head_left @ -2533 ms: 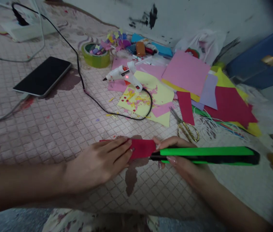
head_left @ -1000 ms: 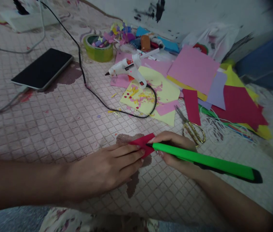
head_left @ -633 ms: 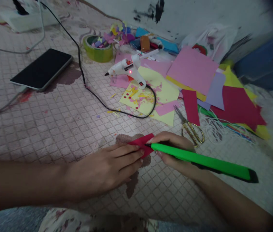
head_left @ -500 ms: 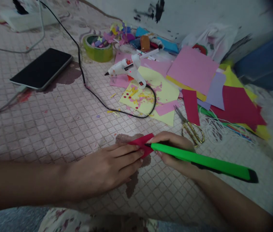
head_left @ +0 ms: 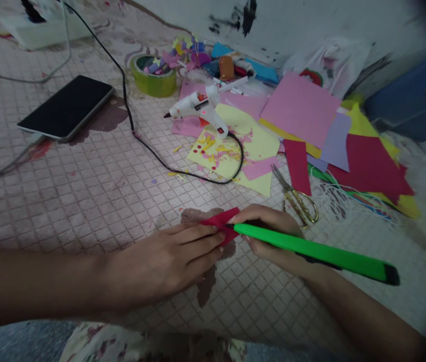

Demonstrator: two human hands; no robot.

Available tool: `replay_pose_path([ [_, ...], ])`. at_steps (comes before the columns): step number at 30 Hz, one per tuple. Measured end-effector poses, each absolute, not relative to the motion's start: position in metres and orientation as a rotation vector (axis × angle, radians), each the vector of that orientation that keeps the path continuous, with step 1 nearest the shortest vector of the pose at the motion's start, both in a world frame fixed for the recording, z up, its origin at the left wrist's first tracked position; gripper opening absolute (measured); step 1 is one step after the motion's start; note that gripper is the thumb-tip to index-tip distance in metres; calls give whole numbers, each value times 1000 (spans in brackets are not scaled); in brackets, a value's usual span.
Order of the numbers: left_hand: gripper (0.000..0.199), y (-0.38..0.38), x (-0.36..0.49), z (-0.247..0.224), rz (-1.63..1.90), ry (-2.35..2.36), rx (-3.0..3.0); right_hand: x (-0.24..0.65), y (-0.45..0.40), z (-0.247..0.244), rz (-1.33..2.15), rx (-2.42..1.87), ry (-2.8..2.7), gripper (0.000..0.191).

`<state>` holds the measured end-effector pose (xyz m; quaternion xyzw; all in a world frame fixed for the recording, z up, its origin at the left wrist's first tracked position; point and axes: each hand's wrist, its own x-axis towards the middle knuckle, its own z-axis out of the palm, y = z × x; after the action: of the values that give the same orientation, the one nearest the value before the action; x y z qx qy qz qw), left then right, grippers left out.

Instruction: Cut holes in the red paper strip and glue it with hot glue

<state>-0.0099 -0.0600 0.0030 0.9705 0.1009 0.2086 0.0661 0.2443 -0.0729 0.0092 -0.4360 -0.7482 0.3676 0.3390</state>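
A small red piece point(head_left: 222, 219) lies on the patterned cloth in front of me. My left hand point(head_left: 168, 264) rests flat over its left part, fingers stretched out and pressing on it. From the right, my right hand point(head_left: 273, 241) grips a bright green pen point(head_left: 311, 250) with a black tip and a black end. The pen's tip touches the red piece just beside my left fingertips. Gold-handled scissors point(head_left: 296, 197) lie beyond my right hand.
A white glue gun point(head_left: 201, 106) with a black cord lies on a pale yellow sheet point(head_left: 256, 183) with scraps. Coloured sheets point(head_left: 303, 108) and white string point(head_left: 335, 201) are at the right. Green tape point(head_left: 154, 84) and a phone point(head_left: 66, 106) are at the left.
The pen's rear end has shifted slightly left, while its tip stays on the red piece. Both hands are nearly where they were.
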Motion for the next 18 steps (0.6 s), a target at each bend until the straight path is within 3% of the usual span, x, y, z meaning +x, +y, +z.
replay_pose_path([
  [18,36,-61,-10,2,627,310,2921,240,-75,5,729,-1173,-1906,25],
])
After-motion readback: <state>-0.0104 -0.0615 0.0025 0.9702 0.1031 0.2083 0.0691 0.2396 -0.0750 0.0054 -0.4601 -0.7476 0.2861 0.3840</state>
